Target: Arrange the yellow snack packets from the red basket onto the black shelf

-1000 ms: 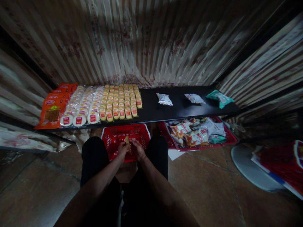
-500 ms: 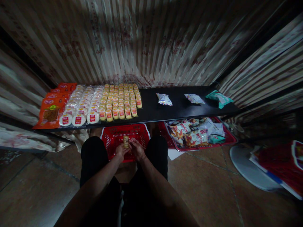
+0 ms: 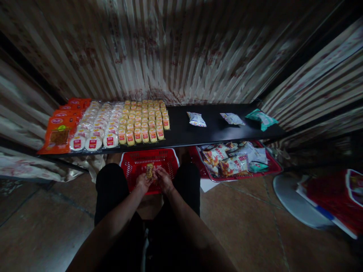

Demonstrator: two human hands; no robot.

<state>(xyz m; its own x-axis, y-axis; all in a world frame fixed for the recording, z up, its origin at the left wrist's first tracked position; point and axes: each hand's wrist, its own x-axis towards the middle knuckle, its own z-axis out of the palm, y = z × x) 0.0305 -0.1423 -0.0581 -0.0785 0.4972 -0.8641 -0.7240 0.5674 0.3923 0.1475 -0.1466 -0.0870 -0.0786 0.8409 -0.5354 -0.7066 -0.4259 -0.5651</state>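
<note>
Over a red basket (image 3: 129,185) between my knees, my left hand (image 3: 144,182) holds a small yellow wrapped snack (image 3: 149,170). My right hand (image 3: 163,179) is at the snack's right side, its fingers closed on the wrapper's edge. On the black shelf (image 3: 181,130) stand several rows of yellow wrapped snacks (image 3: 145,135), with round white packs (image 3: 93,142) left of them and orange packets (image 3: 59,132) at the far left end.
Two white packets (image 3: 196,119) and a green packet (image 3: 262,119) lie on the shelf's right part. Below it, a second red basket (image 3: 276,165) holds several packets. A grey round stool (image 3: 295,204) and more red baskets (image 3: 330,196) are at right. A striped curtain (image 3: 170,49) hangs behind.
The snack has turned and tilted slightly between my hands, and both hands have shifted a little to the left in view.
</note>
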